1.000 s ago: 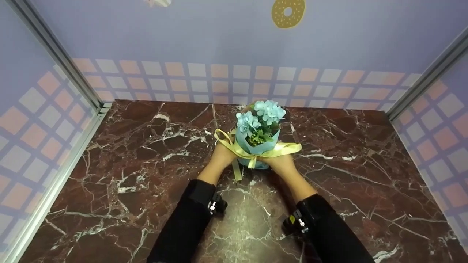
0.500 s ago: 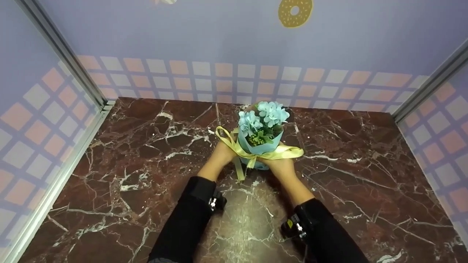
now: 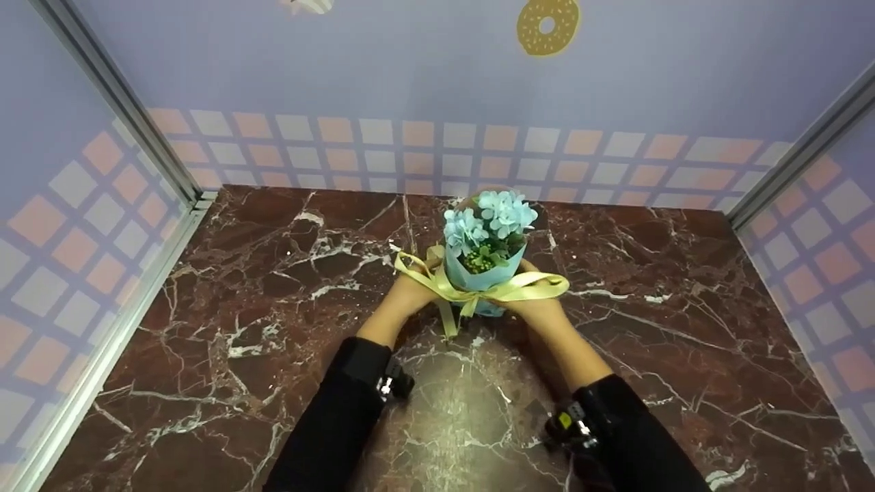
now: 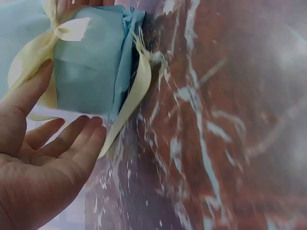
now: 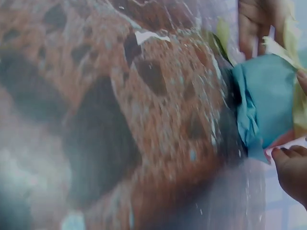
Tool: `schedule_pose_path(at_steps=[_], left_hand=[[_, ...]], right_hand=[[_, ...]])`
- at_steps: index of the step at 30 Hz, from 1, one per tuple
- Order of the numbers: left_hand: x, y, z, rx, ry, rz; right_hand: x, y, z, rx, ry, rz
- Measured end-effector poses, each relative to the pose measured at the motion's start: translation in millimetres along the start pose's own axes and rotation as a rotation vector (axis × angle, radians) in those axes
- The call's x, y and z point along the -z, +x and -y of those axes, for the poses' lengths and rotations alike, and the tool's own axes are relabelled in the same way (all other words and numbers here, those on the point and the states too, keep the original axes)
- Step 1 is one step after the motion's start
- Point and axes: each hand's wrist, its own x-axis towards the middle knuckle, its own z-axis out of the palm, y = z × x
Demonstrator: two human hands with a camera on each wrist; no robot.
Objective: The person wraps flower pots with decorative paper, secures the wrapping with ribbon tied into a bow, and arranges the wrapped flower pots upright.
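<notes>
A small bouquet of pale blue flowers and green leaves stands upright on the marble tabletop, in light blue wrapping. A yellow ribbon is tied in a bow round its front. To the left of it is my left hand, thumb overlapping the ribbon and relaxed fingers just beside the wrapping. My right hand is on the opposite side, partly hidden by the bow. In the right wrist view its loosely bent fingers lie right at the wrapping's edge.
Brown-red marble with white veins surrounds the bouquet. Behind it rises a purple wall with pink and white squares and a doughnut picture. Side panels with metal frames enclose left and right.
Both forearms have spread outward, left to the left and right to the right, and the hands have loosened from the wrapping. The bouquet stays in place; the ribbon loops shift slightly.
</notes>
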Motion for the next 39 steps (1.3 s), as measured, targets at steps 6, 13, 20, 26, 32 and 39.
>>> schedule_pose_path(at_steps=[6, 13, 20, 26, 32, 39], left_hand=[[14.4, -16.8, -3.1, 0.098, -0.344, 0.049], [31.9, -35.4, -7.4, 0.333, -0.466, 0.026], [32.3, -46.4, -4.9, 0.439, -0.347, -0.086], [37.2, -51.6, 1.2, 0.362, -0.260, -0.210], [31.9, -56.6, 3.0, 0.379, -0.159, -0.126], [14.2, -61.8, -1.4, 0.392, 0.018, 0.031]], right_hand=[[25.5, -17.5, 13.8, -0.120, 0.330, 0.072], [45.8, -37.5, 19.3, -0.267, 0.399, 0.031], [49.8, -52.7, 16.3, -0.319, 0.105, 0.032], [47.1, -63.0, 18.9, -0.330, -0.073, 0.132], [46.1, -67.7, 8.3, -0.319, -0.142, 0.195], [37.4, -72.0, 4.4, -0.281, -0.180, 0.285]])
